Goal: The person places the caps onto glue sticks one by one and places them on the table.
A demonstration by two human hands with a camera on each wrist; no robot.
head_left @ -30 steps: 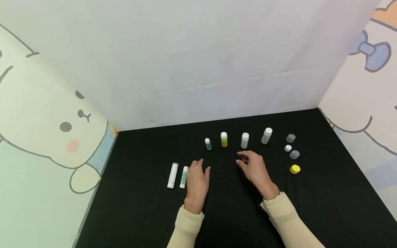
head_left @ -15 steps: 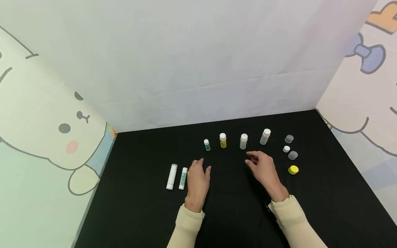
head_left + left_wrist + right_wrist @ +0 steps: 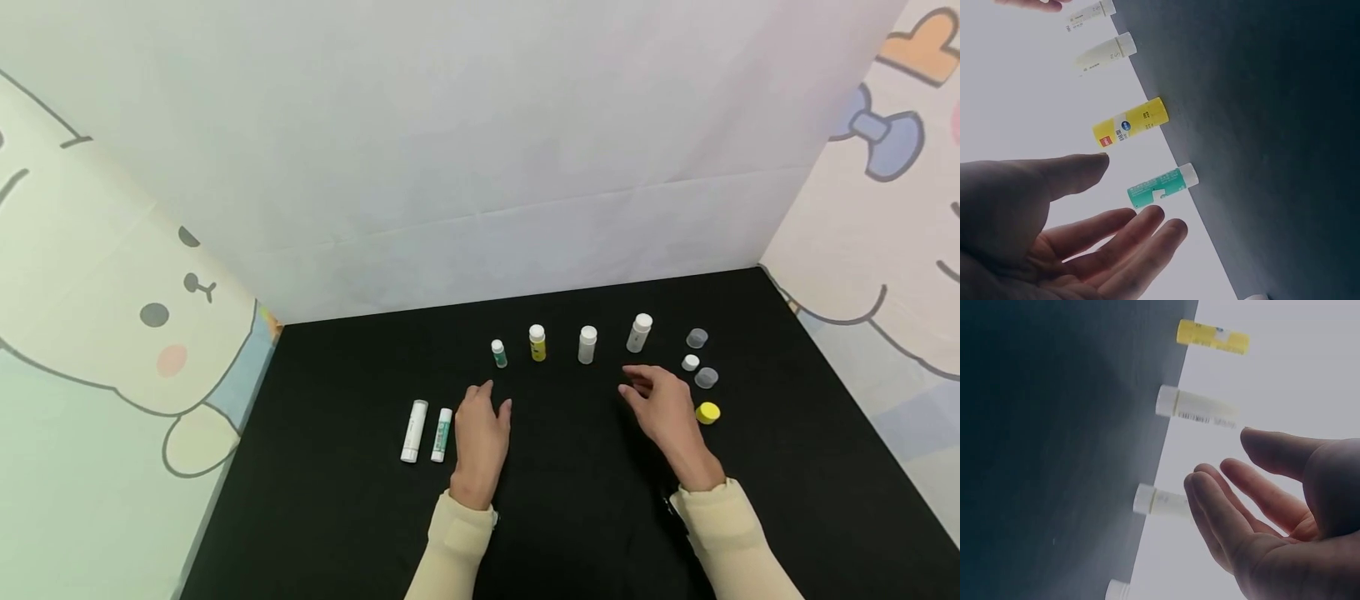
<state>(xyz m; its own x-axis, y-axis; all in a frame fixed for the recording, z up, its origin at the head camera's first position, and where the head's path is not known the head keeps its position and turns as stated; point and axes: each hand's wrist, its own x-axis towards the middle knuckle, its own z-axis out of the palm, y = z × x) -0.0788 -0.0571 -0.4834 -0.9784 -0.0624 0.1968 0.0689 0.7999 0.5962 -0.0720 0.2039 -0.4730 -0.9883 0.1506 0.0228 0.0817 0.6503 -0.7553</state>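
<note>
Four upright bottles point(image 3: 587, 344) stand beyond both hands, caps point(image 3: 706, 377) rightward.

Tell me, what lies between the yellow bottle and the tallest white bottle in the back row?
One white bottle stands between the yellow bottle and the tallest white bottle, seen in the head view.

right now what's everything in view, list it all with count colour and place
upright bottles: 4, one green, one yellow, two whitish, white caps, row at the back of the cloth
lying tubes: 2, white and white-green, left of the left hand
loose caps: 4, two clear, one white, one yellow, right side of the cloth
black cloth: 1, covers the table
cartoon panels: 2, pastel, left and right sides
backdrop: 1, white, behind
hands: left hand and right hand, both holding nothing, cream sleeves
</note>
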